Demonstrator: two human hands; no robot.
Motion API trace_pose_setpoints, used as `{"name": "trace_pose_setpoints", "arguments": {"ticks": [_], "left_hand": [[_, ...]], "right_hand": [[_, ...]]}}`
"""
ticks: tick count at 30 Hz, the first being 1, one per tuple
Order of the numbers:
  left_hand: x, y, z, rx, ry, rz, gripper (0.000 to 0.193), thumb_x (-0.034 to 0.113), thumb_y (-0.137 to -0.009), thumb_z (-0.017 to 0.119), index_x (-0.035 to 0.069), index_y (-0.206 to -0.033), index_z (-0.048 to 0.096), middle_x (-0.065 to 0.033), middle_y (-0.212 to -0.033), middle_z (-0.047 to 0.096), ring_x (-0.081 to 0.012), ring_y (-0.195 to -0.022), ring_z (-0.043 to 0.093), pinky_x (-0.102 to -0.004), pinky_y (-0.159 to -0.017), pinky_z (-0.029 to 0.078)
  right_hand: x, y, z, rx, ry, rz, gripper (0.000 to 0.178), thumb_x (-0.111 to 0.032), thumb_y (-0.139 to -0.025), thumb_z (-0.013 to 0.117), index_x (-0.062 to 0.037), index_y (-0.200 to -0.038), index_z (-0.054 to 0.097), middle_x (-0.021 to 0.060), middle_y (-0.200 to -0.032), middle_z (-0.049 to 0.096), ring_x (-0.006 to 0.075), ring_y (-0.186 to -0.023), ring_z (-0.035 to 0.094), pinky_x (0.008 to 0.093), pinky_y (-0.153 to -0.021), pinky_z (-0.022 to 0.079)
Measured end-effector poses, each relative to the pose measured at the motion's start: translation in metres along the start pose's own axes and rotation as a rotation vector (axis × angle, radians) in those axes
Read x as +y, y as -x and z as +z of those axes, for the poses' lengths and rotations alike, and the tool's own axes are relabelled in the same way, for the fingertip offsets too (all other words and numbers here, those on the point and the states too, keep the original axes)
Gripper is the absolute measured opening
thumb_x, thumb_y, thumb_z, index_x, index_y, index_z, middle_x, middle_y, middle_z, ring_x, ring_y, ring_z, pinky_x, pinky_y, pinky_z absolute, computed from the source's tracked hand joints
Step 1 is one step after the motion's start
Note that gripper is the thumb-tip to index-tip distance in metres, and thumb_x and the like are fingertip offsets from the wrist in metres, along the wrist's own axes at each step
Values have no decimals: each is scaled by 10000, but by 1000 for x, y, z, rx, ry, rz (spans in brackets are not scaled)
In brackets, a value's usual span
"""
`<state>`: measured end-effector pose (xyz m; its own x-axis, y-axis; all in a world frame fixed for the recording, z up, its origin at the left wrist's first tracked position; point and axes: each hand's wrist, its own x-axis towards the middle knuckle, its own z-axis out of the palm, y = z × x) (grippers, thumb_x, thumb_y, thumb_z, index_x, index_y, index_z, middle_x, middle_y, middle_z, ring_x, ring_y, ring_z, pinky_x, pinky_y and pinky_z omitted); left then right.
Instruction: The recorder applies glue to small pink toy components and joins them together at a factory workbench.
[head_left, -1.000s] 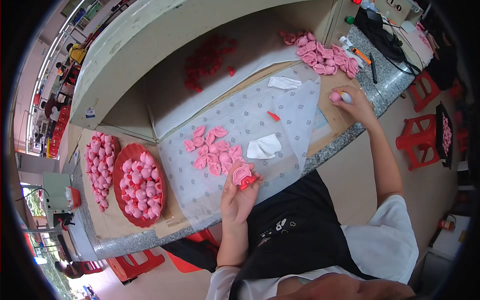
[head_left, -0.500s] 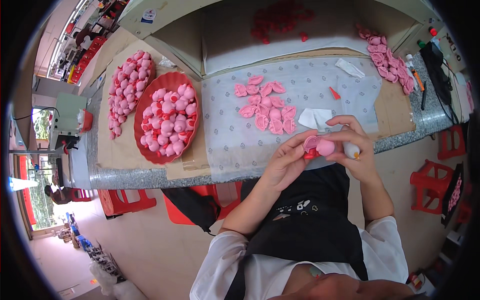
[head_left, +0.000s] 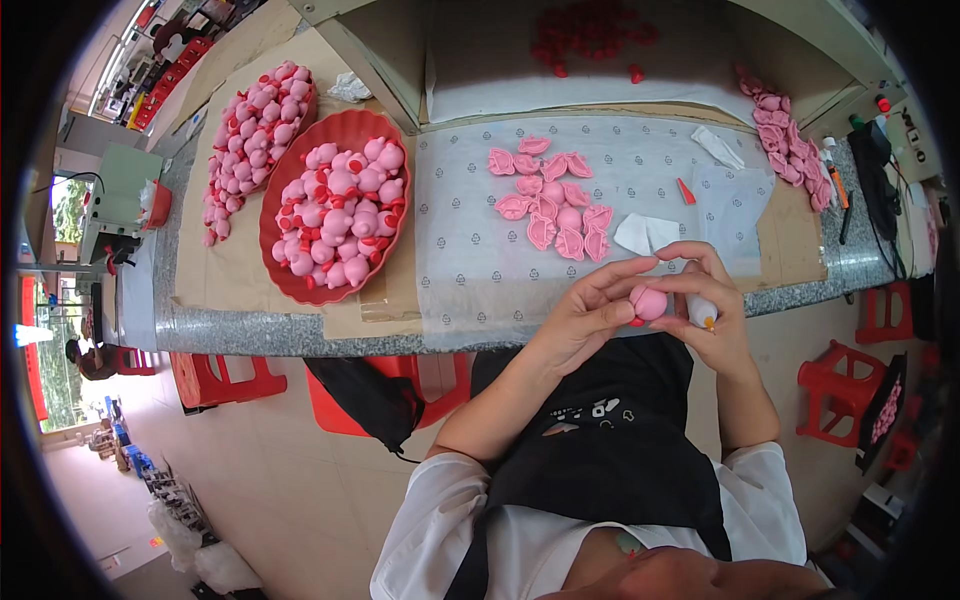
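Observation:
Near the table's front edge, a small pink rounded toy piece with a red bottom (head_left: 649,303) is pinched between my hands. The fingers and thumb of my left hand (head_left: 580,318) close on it from the left. My right hand (head_left: 722,335) steadies its right side with the fingertips. A white bottle with a yellowish tip (head_left: 702,311) is tucked in the right palm. Beyond the hands lie several loose pink shell-shaped pieces (head_left: 514,206) and pink balls (head_left: 569,219) on a printed white sheet (head_left: 455,255). My fingers partly hide the held piece.
A red scalloped bowl (head_left: 271,262) full of pink-and-red pieces stands left, beside another heap (head_left: 250,130). Folded white paper (head_left: 640,233) and a red pointed piece (head_left: 686,190) lie beyond my hands. More pink pieces (head_left: 785,135) are piled right. A shelf box (head_left: 375,60) borders the back.
The pink piece has been turned in my fingers; the shell-shaped part seen on its left before is now out of sight. The whole view has shifted slightly.

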<state>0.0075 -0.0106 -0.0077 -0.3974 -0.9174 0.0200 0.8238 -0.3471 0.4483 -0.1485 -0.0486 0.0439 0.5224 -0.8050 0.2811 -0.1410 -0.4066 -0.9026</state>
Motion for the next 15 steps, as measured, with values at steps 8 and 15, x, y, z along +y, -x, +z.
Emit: {"name": "trace_pose_setpoints", "arguments": {"ticks": [8,15], "left_hand": [[9,3,12,32,-298,31,572,92,-729,593,76,-1211,285,-104,-1052,492,-175,-962,486,-301,-823,396],[17,1,-13,12,-923,276,466,182,-730,588,42,-1139,416,-123,-1156,381,-221,-1090,370,-341,-908,285]], "right_hand": [[-7,-12,-20,-255,80,13,370,-99,-545,719,-22,-882,585,69,-994,461,79,-671,435,205,-579,360],[3,-7,-10,-163,-480,458,361,-173,-628,676,16,-897,529,70,-792,519,86,-548,464,177,-432,350]]}}
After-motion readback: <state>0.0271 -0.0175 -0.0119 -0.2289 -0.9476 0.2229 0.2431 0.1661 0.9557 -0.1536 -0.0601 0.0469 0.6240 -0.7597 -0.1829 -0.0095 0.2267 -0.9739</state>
